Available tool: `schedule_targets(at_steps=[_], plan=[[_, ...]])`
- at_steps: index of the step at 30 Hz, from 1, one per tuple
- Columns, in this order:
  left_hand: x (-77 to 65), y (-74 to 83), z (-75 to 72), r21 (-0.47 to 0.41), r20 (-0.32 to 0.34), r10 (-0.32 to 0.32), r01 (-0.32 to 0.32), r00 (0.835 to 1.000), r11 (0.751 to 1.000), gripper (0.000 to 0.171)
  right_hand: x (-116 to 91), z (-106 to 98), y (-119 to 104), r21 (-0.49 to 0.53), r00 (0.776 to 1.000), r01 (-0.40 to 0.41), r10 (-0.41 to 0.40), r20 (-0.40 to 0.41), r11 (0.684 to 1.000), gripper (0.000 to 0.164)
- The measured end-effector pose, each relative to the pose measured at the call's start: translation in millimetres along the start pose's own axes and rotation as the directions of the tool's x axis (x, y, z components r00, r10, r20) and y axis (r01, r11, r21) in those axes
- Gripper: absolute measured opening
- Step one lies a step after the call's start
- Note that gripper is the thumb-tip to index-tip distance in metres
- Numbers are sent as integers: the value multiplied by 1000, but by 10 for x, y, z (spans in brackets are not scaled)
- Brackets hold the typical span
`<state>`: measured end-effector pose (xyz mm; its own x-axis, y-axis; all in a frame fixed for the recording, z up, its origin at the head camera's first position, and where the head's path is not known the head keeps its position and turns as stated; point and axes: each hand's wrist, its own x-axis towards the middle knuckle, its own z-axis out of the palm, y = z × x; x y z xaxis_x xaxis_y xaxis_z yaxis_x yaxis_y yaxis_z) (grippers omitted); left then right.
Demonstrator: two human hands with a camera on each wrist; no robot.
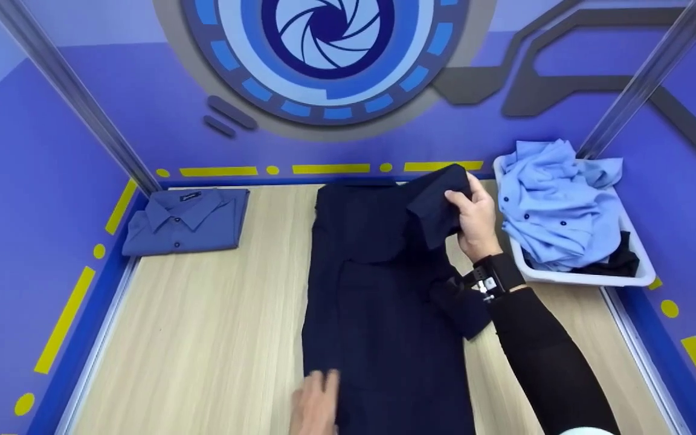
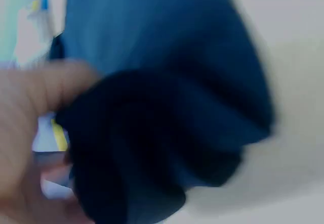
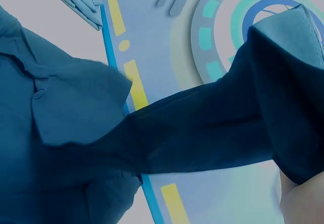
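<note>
A dark navy shirt [image 1: 384, 338] lies lengthwise on the table, its lower end running out of the head view. My right hand [image 1: 478, 219] pinches a raised part of it, probably a sleeve, near the far right corner, thumb on top. In the right wrist view that sleeve [image 3: 202, 133] stretches from the body of the shirt to the hand [image 3: 306, 204] at the lower right. My left hand [image 1: 316, 403], blurred, is at the shirt's near left edge. Bunched dark cloth [image 2: 152, 133] sits between its thumb and fingers in the left wrist view.
A folded blue shirt [image 1: 185, 223] lies at the far left. At the right stands a white basket [image 1: 644, 275] heaped with light blue shirts [image 1: 559, 211] and some black cloth [image 1: 617, 260]. Blue printed panels [image 1: 142, 103] wall the wooden table [image 1: 215, 338].
</note>
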<state>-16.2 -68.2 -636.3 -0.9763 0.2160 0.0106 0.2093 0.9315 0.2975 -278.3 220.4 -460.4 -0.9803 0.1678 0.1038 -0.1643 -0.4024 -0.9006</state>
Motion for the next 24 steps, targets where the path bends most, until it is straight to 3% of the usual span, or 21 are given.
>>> schedule_targets(at_steps=[3, 6, 8, 10, 13, 15, 17, 19, 22, 24], plan=[[-81, -9, 25, 28, -5, -149, 149, 989, 988, 58, 2, -21, 16, -5, 1000, -3, 3, -9, 1000, 51], [-142, -24, -44, -26, 61, -188, 190, 980, 982, 39, 2, -31, 39, -40, 1000, -13, 13, -5, 999, 51], [-169, -46, -109, -41, 95, -137, 141, 986, 989, 37, 0, -36, 55, -82, 1000, -27, 27, -4, 996, 50], [-183, -78, -162, -39, 114, -38, 43, 993, 998, 36, -5, -37, 69, -117, 999, -43, 43, 1, 992, 51], [-206, -130, -168, -20, 83, 114, -113, 990, 993, 42, -15, -41, 86, -157, 998, -62, 64, 8, 986, 51], [-215, -155, -137, -18, 42, 154, -153, 987, 988, 44, -22, -44, 96, -165, 997, -74, 78, 19, 983, 51], [-228, -158, -98, -38, 4, 68, -68, 998, 997, 39, -28, -47, 106, -172, 995, -85, 92, 32, 981, 51], [-229, -144, -75, -110, 25, -90, 92, 996, 990, 39, -32, -50, 117, -170, 993, -98, 106, 43, 981, 51], [-221, -113, -75, -204, 67, -305, 312, 950, 928, 48, -33, -58, 135, -171, 991, -113, 124, 54, 979, 51], [-217, -95, -98, -233, 56, -343, 346, 938, 909, 51, -47, -37, 109, -186, 989, -124, 136, 56, 975, 51]])
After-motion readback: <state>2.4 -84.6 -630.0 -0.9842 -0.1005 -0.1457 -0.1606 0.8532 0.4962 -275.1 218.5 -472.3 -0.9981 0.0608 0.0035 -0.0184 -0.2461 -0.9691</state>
